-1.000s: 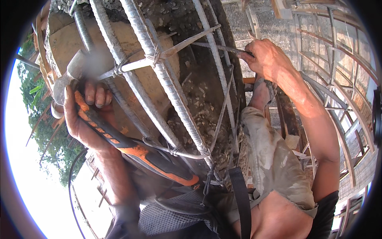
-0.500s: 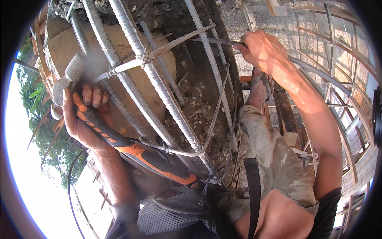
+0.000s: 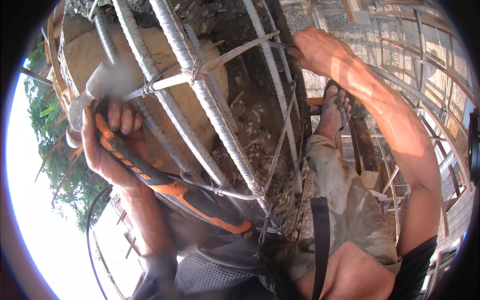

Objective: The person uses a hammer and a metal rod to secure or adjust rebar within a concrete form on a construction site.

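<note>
My left hand [image 3: 96, 147] is closed around the neck of a hammer, just below its grey metal head. The hammer's black and orange handle [image 3: 187, 197] slants down toward my body. Beside that hand stand several ribbed steel bars [image 3: 200, 100], crossed by a thinner tie bar [image 3: 220, 61] fastened with twisted wire. On the far side of the bars, my right hand [image 3: 320, 50] is closed on a thin dark metal bar [image 3: 278, 45]. Its other end passes behind the bars, and I cannot make out its tip.
Rough dark concrete [image 3: 250, 120] and a tan block face [image 3: 82, 45] lie behind the steel cage. A sandalled foot [image 3: 334, 112] stands at right among wooden boards [image 3: 364, 140]. A black strap [image 3: 320, 245] hangs across my front. Green foliage [image 3: 50, 150] shows at left.
My right hand has moved left and slightly up, closer to the steel bars, pushing the dark bar further behind them. My left hand keeps its hold on the hammer. The view has shifted slightly.
</note>
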